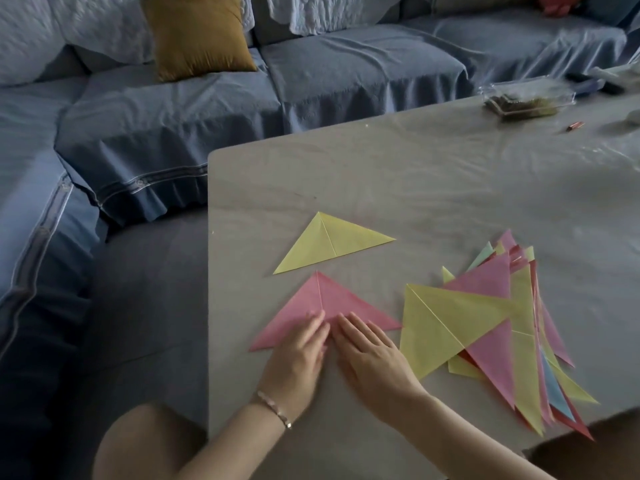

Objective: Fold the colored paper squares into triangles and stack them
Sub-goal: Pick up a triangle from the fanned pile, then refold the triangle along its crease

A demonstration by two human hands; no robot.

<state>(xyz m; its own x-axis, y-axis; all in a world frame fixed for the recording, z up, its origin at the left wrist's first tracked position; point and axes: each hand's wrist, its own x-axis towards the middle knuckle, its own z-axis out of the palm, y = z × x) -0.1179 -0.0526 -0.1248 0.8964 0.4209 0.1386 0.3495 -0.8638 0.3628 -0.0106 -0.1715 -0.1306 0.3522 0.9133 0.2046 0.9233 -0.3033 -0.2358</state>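
A pink paper triangle (311,303) lies flat on the table near its left front. Both hands press on its lower edge with straight fingers: my left hand (298,358) on the left of the centre crease, my right hand (372,355) on the right. A yellow folded triangle (329,244) lies just beyond the pink one, apart from it. To the right sits a loose pile of folded triangles (502,327) in yellow, pink, red and light blue, fanned out and overlapping.
The beige table (415,174) has its left edge close to the pink triangle. A clear plastic box (526,98) and a small red item (575,125) sit at the far right. A blue sofa (173,126) with a mustard cushion (197,36) stands behind.
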